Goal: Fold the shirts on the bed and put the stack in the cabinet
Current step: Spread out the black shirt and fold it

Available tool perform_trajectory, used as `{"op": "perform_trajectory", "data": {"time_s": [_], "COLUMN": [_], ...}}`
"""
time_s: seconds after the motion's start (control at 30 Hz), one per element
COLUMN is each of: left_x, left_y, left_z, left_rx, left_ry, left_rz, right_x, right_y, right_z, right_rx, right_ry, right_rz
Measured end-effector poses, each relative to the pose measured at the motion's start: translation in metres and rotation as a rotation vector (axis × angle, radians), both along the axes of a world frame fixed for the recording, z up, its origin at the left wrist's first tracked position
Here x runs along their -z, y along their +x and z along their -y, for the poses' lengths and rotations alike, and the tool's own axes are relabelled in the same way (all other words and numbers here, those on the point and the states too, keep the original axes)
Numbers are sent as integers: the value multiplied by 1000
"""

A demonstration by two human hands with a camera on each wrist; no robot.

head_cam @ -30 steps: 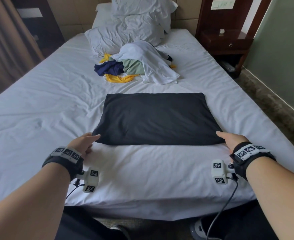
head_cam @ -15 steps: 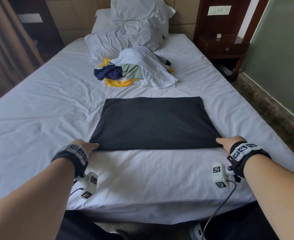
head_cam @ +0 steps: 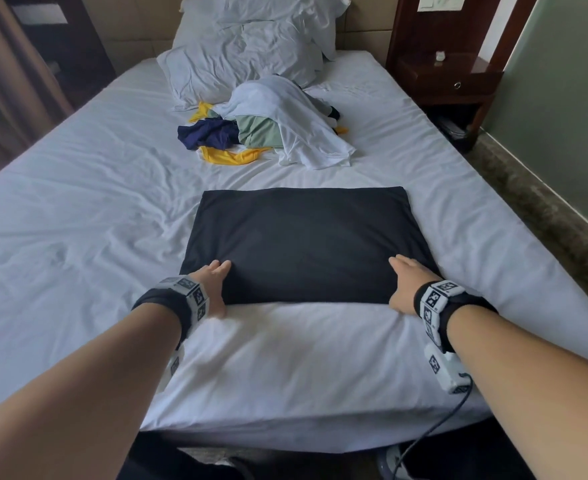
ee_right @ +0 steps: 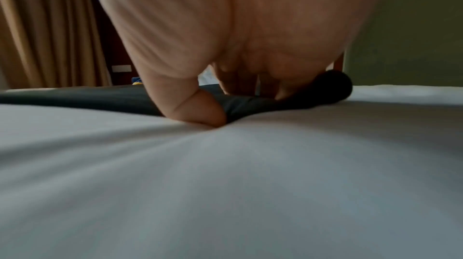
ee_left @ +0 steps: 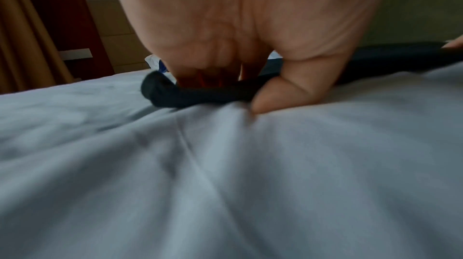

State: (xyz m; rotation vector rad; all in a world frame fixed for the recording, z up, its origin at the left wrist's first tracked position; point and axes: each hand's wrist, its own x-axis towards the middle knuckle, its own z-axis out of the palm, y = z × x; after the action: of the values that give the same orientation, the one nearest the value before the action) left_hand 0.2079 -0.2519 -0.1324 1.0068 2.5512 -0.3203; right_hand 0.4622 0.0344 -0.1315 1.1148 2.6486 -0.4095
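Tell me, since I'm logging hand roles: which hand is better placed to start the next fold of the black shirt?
Neither clearly. The left hand and right hand each pinch a near corner of the folded black cotton shirt, fingers on top, thumb at its edge. Probably both lift together.

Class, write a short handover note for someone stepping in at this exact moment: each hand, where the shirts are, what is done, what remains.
Left hand: pinches the near left corner of the black shirt, fingers on top, thumb under the edge.
Right hand: pinches the near right corner the same way.
The black shirt lies as a flat rectangle on the bed.
Pile of unfolded shirts sits near the pillows.
Done: black shirt partly folded.
Left: finish this fold, fold the pile, stack, carry to the cabinet, which I cannot identify in view.
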Motion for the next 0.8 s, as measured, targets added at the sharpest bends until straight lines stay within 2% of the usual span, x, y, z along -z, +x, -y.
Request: {"op": "perform_trajectory", "data": {"time_s": [0.1,0.27,0.43,0.53,0.67,0.8], "left_x": [1,6,17,15,11,8], "left_y": [-10,-16,-31,-33,-27,-24], "left_z": [1,2,11,21,32,33], "left_rx": [-1,3,-93,-171,-145,-230], "left_ry": [-41,15,283,442,425,499], "left_rz": [25,56,92,19,-53,-40], "right_x": [5,2,3,1,-1,0], "right_y": [-3,-6,-5,-1,6,7], "right_z": [-3,-12,-12,-16,-22,-25], "right_rx": [1,-80,-47,-33,-19,11], "right_ry": [33,-10,26,-43,-126,-47], "right_rz": [36,236,100,78,78,-12]}}
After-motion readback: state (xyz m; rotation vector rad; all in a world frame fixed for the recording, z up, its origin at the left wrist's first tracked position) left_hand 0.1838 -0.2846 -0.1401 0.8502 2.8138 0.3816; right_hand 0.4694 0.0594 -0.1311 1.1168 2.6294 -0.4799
